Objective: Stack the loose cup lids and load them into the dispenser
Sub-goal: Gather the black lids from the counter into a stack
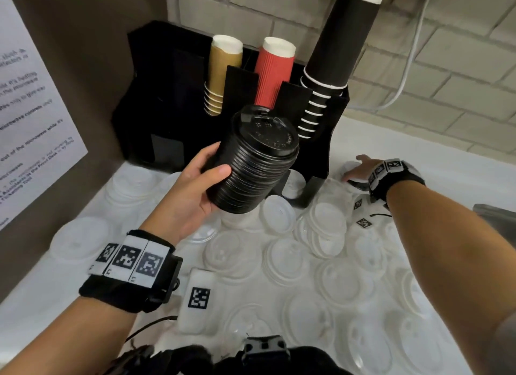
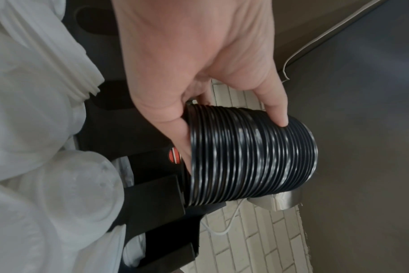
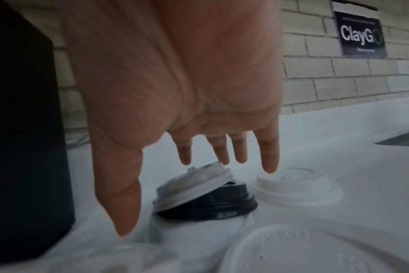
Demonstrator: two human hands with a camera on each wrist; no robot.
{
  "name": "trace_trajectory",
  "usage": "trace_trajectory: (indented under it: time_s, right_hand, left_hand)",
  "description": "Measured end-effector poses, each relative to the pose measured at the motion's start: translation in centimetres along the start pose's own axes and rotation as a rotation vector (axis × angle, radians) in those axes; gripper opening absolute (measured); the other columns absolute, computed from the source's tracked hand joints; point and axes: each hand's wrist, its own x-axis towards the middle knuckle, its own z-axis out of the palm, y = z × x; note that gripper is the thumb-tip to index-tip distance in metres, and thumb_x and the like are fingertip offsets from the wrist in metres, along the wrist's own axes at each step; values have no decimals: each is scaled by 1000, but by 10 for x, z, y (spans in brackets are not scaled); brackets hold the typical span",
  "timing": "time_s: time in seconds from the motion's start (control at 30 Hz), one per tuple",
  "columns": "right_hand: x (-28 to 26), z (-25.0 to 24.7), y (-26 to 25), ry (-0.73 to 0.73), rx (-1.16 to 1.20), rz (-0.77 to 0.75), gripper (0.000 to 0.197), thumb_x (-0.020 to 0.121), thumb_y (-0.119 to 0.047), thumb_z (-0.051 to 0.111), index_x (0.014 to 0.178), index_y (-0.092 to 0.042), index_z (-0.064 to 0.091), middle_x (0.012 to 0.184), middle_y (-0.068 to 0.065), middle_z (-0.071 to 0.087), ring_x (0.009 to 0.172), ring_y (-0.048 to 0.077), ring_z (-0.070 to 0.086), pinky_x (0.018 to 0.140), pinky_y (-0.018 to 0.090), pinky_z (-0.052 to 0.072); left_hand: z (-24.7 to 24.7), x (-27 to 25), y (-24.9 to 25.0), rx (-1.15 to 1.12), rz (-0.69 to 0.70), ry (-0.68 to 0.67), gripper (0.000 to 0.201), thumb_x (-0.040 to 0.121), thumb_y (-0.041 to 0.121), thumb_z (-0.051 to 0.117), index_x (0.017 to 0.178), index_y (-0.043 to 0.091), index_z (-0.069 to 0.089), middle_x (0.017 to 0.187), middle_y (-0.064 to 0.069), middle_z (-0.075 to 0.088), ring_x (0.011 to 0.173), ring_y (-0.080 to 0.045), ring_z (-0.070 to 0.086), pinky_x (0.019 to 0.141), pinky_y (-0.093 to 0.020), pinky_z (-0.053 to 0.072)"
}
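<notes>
Fingers [image 1: 220,170] of the left hand [image 1: 192,190] wrap a tall stack of black lids [image 1: 251,168] before the dispenser [image 1: 167,101], above the worktop [image 1: 42,296]. Left wrist: same grip. Right wrist: right hand [image 3: 175,83], fingers spread, hovers over a white lid [image 3: 194,182] tilted on a black lid [image 3: 222,205]; collecting continues, contact unclear.

- A dark wall sign [image 3: 360,33] on the pale brick wall [image 3: 315,77], seen from the right wrist, reads "ClayG" in large white letters, followed by a round green mark; the small line beneath is too blurred to read.
- A white paper notice [image 1: 30,101] on the brown panel at the left of the head view carries printed lines; only fragments such as "microwave" show.
</notes>
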Motion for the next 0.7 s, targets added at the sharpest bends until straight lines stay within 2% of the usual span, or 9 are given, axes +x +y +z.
trace_trajectory:
  time_s: [0.13,0.2,0.3,0.4,0.47,0.57,0.7]
  right_hand:
    - [13,10,0,40,24,-74,87,77,-36,77,148,-21,29,149,17,38,132,39,41,108,45,36]
    - [14,8,1,63,98,-142,84,76,-34,78,146,-23,32,146,16,41,128,38,45,105,43,39]
    - [11,-1,0,9,187,-204,90,75,-36,79,147,-31,25,147,12,41,129,35,45,102,41,38]
    - [10,-1,-1,-7,78,-147,94,79,-43,75,152,-25,18,150,13,38,133,36,41,99,39,35]
    - [10,6,0,-19,52,-117,88,84,-39,71,153,-21,19,153,14,34,136,36,38,104,38,34]
    - [8,13,0,-16,83,-122,79,86,-35,70,150,-20,26,150,15,37,133,37,42,104,38,35]
    - [-5,2,-1,79,165,-82,75,85,-41,69,146,-19,31,146,18,41,126,39,46,99,40,39]
  left_hand:
    - [-5,2,-2,14,4,17,45,79,21,58,124,28,57,108,7,71,98,-10,68,78,-29,59]
    - [-6,3,-2,9,6,28,47,78,21,59,124,27,56,107,7,71,98,-10,68,78,-29,59]
    - [-4,5,-3,5,3,40,49,78,22,58,127,26,55,109,5,69,98,-12,67,81,-31,58]
    - [-1,4,-3,10,-2,42,53,78,22,57,130,24,52,110,4,68,100,-13,65,85,-33,56]
    - [0,3,-3,17,-3,38,53,78,22,57,130,24,52,109,5,68,99,-13,66,85,-33,56]
    - [-2,1,-2,12,-5,47,53,78,21,57,130,23,52,110,4,68,100,-12,66,86,-33,56]
    - [-3,1,-2,11,-12,55,55,78,23,59,133,24,52,112,3,69,102,-14,66,84,-33,58]
